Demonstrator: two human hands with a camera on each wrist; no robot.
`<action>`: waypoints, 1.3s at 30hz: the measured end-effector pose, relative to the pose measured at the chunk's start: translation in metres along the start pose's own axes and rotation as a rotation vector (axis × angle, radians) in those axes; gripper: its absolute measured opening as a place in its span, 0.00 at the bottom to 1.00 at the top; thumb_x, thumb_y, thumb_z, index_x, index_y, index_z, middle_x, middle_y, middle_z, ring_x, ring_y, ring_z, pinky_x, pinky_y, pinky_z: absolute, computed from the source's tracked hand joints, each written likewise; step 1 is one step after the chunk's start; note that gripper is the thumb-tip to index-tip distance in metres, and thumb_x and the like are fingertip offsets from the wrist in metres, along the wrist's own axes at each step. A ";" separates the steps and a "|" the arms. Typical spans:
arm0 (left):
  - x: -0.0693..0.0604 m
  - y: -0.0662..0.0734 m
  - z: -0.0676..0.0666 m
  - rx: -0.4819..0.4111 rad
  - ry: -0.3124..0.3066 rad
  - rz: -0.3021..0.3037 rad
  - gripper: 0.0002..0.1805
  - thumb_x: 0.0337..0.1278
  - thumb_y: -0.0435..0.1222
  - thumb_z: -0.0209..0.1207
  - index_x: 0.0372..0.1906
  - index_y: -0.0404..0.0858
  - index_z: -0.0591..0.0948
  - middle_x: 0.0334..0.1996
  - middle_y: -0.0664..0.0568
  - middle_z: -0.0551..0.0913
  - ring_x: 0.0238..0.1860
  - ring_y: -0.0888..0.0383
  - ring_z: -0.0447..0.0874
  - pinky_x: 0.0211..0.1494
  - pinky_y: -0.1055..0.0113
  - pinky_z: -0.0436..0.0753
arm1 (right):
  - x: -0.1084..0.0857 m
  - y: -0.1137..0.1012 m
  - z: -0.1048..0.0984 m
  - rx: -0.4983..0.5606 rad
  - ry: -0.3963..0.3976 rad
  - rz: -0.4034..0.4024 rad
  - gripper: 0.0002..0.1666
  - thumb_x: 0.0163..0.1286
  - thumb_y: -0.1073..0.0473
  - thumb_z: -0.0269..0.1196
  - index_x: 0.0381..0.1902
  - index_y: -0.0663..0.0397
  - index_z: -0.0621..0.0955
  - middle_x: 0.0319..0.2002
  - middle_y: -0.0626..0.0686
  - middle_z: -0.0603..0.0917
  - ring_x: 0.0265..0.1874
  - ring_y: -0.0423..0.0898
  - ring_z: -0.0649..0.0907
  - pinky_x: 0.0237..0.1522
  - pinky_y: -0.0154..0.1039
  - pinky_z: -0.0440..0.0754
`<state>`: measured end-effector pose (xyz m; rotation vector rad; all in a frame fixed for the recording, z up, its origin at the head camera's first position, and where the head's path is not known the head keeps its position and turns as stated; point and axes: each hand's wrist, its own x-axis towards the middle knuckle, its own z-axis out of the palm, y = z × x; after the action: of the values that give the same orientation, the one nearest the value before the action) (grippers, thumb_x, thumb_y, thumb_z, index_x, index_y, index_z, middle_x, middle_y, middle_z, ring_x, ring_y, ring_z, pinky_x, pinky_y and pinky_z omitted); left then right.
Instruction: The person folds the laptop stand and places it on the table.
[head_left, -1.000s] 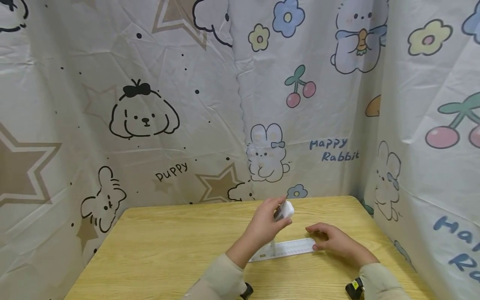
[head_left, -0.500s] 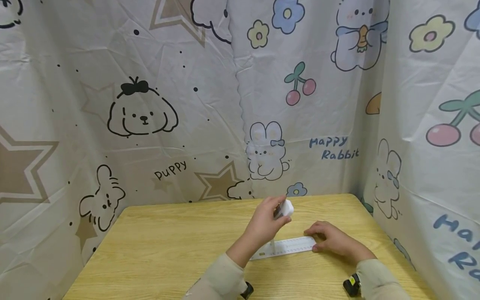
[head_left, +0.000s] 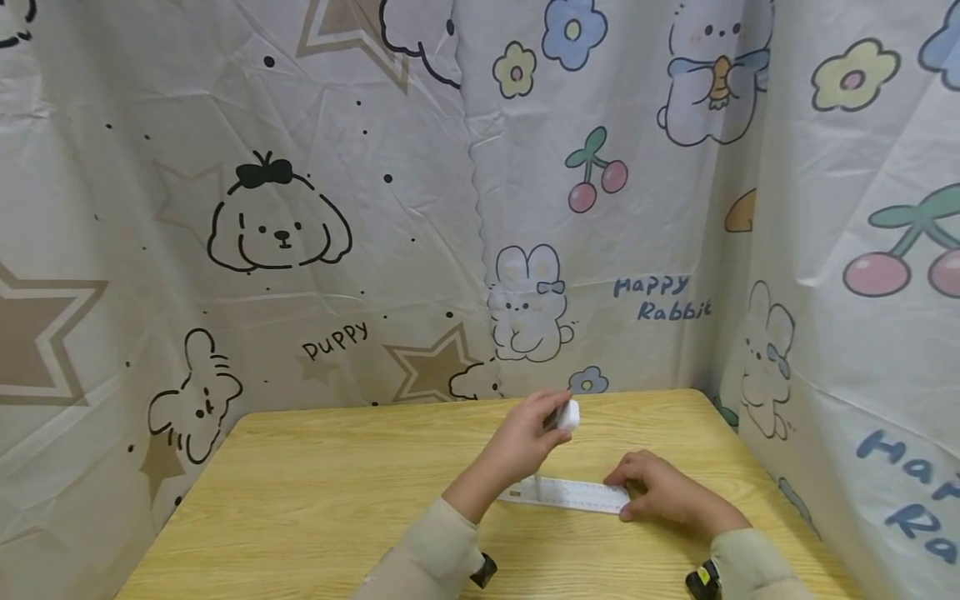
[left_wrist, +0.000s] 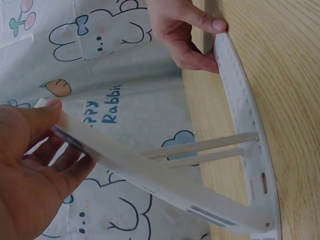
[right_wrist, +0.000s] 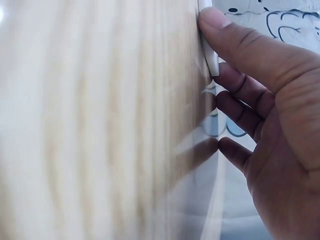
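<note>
A white folding stand (head_left: 577, 494) is propped on the table, its long base lying flat. In the left wrist view its upper arm (left_wrist: 145, 167) rises from a hinge at one end of the base. Two thin struts (left_wrist: 210, 145) run between that raised arm and the notched base. My left hand (head_left: 517, 437) pinches the free end of the upper arm, thumb on one side and fingers on the other. My right hand (head_left: 663, 490) grips the base's far end, with thumb and fingers at its edges. The hinge is hidden behind my left arm in the head view.
The wooden table (head_left: 322, 475) has a light yellow grain. Printed curtains (head_left: 420, 208) hang behind it and along both sides. Each wrist carries a small black device (head_left: 703, 579) near the sleeve.
The stand's base has turned on the table, its right end swinging nearer to me. My right hand has shifted slightly with it. My left hand keeps its hold on the upper arm.
</note>
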<state>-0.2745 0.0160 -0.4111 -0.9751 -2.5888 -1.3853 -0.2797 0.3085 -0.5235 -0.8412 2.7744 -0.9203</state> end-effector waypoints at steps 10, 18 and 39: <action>-0.005 -0.005 0.000 -0.012 0.013 0.021 0.31 0.69 0.35 0.64 0.75 0.45 0.71 0.71 0.51 0.74 0.68 0.55 0.76 0.67 0.70 0.78 | -0.007 -0.002 -0.013 0.098 -0.132 -0.004 0.24 0.63 0.52 0.72 0.58 0.41 0.85 0.59 0.46 0.81 0.60 0.47 0.74 0.60 0.33 0.73; -0.010 -0.004 0.012 -0.017 0.098 -0.008 0.33 0.63 0.37 0.69 0.72 0.44 0.74 0.71 0.53 0.75 0.68 0.59 0.76 0.65 0.71 0.79 | -0.006 0.013 -0.012 0.287 -0.205 0.030 0.24 0.68 0.58 0.66 0.63 0.46 0.84 0.78 0.59 0.64 0.77 0.71 0.54 0.76 0.68 0.50; -0.006 -0.011 0.001 -0.033 0.104 0.030 0.28 0.64 0.32 0.65 0.69 0.47 0.77 0.66 0.55 0.78 0.62 0.60 0.81 0.56 0.75 0.83 | -0.011 -0.017 0.007 0.298 -0.193 -0.004 0.20 0.64 0.55 0.70 0.55 0.43 0.88 0.73 0.53 0.73 0.79 0.68 0.52 0.71 0.77 0.28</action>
<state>-0.2757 0.0088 -0.4219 -0.9162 -2.4751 -1.4348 -0.2605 0.2997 -0.5204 -0.8359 2.3968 -1.1492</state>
